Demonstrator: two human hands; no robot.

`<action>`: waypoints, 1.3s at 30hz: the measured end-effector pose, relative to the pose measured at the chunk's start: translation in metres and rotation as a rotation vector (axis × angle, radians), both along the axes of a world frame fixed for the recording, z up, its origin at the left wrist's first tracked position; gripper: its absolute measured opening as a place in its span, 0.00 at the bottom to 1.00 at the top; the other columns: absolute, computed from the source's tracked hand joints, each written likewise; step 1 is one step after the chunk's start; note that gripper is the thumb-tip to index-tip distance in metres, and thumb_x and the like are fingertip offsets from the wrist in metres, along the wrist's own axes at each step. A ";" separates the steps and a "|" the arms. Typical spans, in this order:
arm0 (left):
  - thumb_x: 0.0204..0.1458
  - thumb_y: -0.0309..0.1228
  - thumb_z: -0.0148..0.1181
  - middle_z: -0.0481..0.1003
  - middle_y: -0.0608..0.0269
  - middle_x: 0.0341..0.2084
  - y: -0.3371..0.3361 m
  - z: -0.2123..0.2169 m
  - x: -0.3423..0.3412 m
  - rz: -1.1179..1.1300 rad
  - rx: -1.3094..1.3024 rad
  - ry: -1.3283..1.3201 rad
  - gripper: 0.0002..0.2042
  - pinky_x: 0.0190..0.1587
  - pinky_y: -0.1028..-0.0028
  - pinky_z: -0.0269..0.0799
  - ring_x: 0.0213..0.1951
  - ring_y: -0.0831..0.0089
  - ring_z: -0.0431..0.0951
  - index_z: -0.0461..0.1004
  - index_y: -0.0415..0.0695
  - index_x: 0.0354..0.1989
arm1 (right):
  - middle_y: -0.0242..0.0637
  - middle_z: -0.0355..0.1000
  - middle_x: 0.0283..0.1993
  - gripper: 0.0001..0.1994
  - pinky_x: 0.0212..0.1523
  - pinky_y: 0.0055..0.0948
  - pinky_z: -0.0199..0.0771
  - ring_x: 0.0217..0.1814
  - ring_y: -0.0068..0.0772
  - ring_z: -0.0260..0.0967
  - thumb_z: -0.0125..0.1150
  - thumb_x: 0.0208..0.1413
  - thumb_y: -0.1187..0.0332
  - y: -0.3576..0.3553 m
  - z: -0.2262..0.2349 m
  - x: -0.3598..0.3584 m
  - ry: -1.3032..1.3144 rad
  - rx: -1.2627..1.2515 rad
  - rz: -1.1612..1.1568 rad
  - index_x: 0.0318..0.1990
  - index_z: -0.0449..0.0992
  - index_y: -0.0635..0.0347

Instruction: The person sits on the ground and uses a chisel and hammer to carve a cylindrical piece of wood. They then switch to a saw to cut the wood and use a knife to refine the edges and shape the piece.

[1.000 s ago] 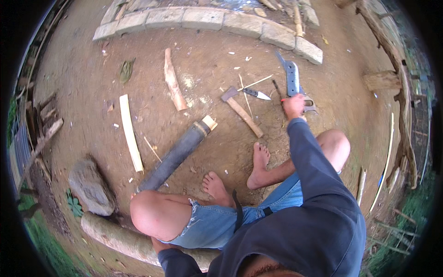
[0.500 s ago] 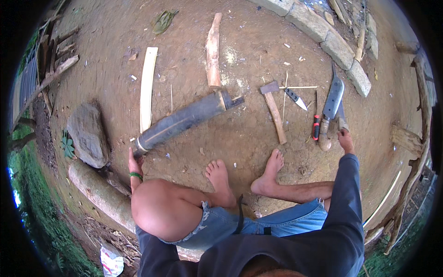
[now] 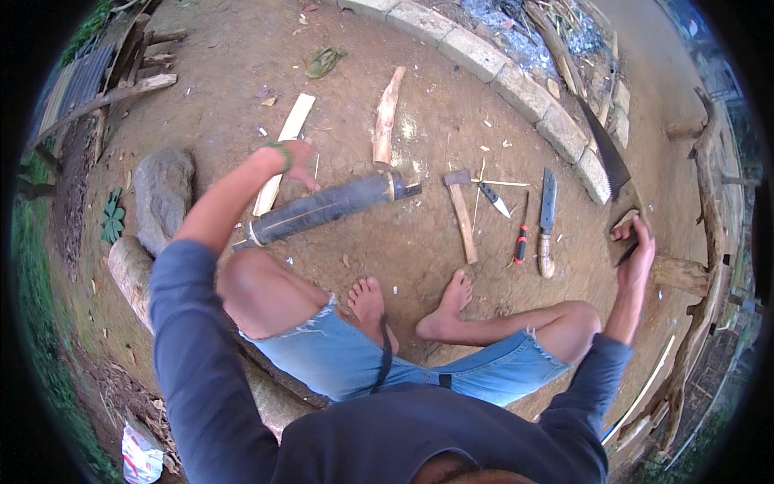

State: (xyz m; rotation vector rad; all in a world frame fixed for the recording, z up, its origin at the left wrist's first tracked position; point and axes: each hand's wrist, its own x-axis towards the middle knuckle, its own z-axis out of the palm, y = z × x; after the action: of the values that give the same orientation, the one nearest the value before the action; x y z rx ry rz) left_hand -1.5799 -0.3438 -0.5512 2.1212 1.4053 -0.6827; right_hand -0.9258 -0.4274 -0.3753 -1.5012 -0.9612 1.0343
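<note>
My right hand (image 3: 636,250) grips the handle of a handsaw (image 3: 606,148), raised at the right with its dark blade pointing up and away. My left hand (image 3: 299,162), a green band on its wrist, hovers with fingers apart at the far side of a dark cylinder (image 3: 322,210) like a bamboo section, close to a pale split strip (image 3: 293,121). Whether it touches the cylinder, I cannot tell. On the ground right of the cylinder lie a hatchet (image 3: 460,211), a small knife (image 3: 494,199), a red-and-black-handled tool (image 3: 521,244) and a large wooden-handled knife (image 3: 547,218).
A short log (image 3: 388,117) lies beyond the cylinder. Concrete blocks (image 3: 516,93) curve across the far right, with ash behind them. On the left stand a big rock (image 3: 162,198) and a thick log (image 3: 131,278). Crooked rails (image 3: 703,210) edge the right side.
My left hand has let go of the cylinder's left end and moved up and right over it. My right hand has lifted the saw from beside the large knife, out to the right.
</note>
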 end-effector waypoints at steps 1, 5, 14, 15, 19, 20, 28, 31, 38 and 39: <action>0.30 0.63 0.73 0.67 0.40 0.61 0.009 -0.006 0.030 0.049 -0.227 0.140 0.56 0.63 0.59 0.65 0.60 0.50 0.71 0.63 0.34 0.64 | 0.35 0.66 0.25 0.13 0.38 0.30 0.66 0.30 0.29 0.66 0.55 0.61 0.63 -0.012 0.003 -0.027 0.032 0.026 -0.029 0.28 0.71 0.61; 0.28 0.61 0.75 0.65 0.48 0.63 -0.045 -0.069 0.124 0.275 -0.167 0.138 0.55 0.63 0.52 0.63 0.64 0.52 0.65 0.62 0.38 0.63 | 0.31 0.65 0.23 0.09 0.31 0.29 0.67 0.24 0.26 0.63 0.56 0.61 0.65 -0.053 -0.005 -0.114 0.161 0.065 -0.105 0.34 0.71 0.62; 0.30 0.48 0.78 0.71 0.57 0.49 -0.096 -0.096 0.141 0.395 0.398 -0.118 0.40 0.57 0.55 0.66 0.56 0.56 0.70 0.66 0.46 0.54 | 0.46 0.76 0.37 0.21 0.37 0.37 0.73 0.36 0.43 0.74 0.59 0.60 0.52 0.029 -0.204 -0.165 -1.006 -0.216 0.220 0.44 0.75 0.65; 0.29 0.49 0.78 0.71 0.57 0.48 -0.094 -0.088 0.138 0.398 0.428 -0.127 0.41 0.57 0.56 0.67 0.56 0.56 0.70 0.67 0.46 0.53 | 0.50 0.77 0.42 0.24 0.42 0.40 0.74 0.42 0.45 0.76 0.59 0.59 0.48 0.039 -0.218 -0.167 -1.114 -0.344 0.298 0.44 0.76 0.65; 0.27 0.59 0.75 0.71 0.57 0.46 -0.077 -0.065 0.110 0.507 0.526 -0.147 0.42 0.54 0.56 0.68 0.54 0.57 0.71 0.69 0.44 0.50 | 0.57 0.69 0.59 0.36 0.66 0.59 0.52 0.67 0.55 0.60 0.55 0.53 0.37 0.044 -0.247 -0.226 -1.483 -0.405 0.441 0.50 0.76 0.66; 0.26 0.61 0.74 0.72 0.57 0.45 -0.071 -0.062 0.102 0.523 0.547 -0.140 0.43 0.54 0.56 0.68 0.53 0.57 0.71 0.69 0.44 0.49 | 0.57 0.67 0.59 0.34 0.65 0.58 0.54 0.67 0.55 0.60 0.57 0.53 0.38 0.049 -0.249 -0.243 -1.404 -0.447 0.507 0.50 0.77 0.65; 0.27 0.67 0.70 0.74 0.51 0.42 -0.040 -0.050 0.062 0.673 0.742 -0.110 0.46 0.52 0.61 0.70 0.49 0.53 0.74 0.70 0.39 0.47 | 0.60 0.66 0.58 0.34 0.58 0.49 0.70 0.60 0.62 0.66 0.69 0.50 0.54 0.107 -0.307 -0.381 -0.834 -0.152 0.456 0.61 0.64 0.62; 0.29 0.68 0.70 0.74 0.51 0.43 -0.034 -0.047 0.062 0.673 0.740 -0.131 0.46 0.53 0.60 0.70 0.49 0.53 0.73 0.71 0.39 0.47 | 0.58 0.68 0.54 0.40 0.57 0.49 0.71 0.54 0.62 0.69 0.70 0.49 0.53 0.123 -0.326 -0.399 -0.720 -0.244 0.455 0.65 0.56 0.58; 0.32 0.68 0.67 0.73 0.54 0.46 -0.014 -0.063 0.102 0.590 0.598 -0.191 0.44 0.53 0.59 0.69 0.51 0.56 0.73 0.72 0.42 0.50 | 0.58 0.67 0.54 0.28 0.58 0.49 0.68 0.58 0.59 0.66 0.67 0.51 0.60 0.063 -0.319 -0.303 -0.805 -0.125 0.563 0.58 0.66 0.60; 0.32 0.68 0.67 0.73 0.55 0.47 -0.012 -0.069 0.111 0.558 0.571 -0.200 0.44 0.53 0.59 0.69 0.52 0.57 0.73 0.71 0.42 0.51 | 0.57 0.67 0.54 0.26 0.58 0.48 0.67 0.58 0.59 0.65 0.67 0.52 0.60 0.054 -0.312 -0.284 -0.876 -0.042 0.456 0.56 0.68 0.62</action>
State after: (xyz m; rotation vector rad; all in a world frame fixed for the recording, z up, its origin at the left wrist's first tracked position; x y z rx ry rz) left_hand -1.4687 -0.3557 -0.6203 1.9402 2.1180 0.1661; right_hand -1.2095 -0.3736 -0.6869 -1.8493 -1.9692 0.6704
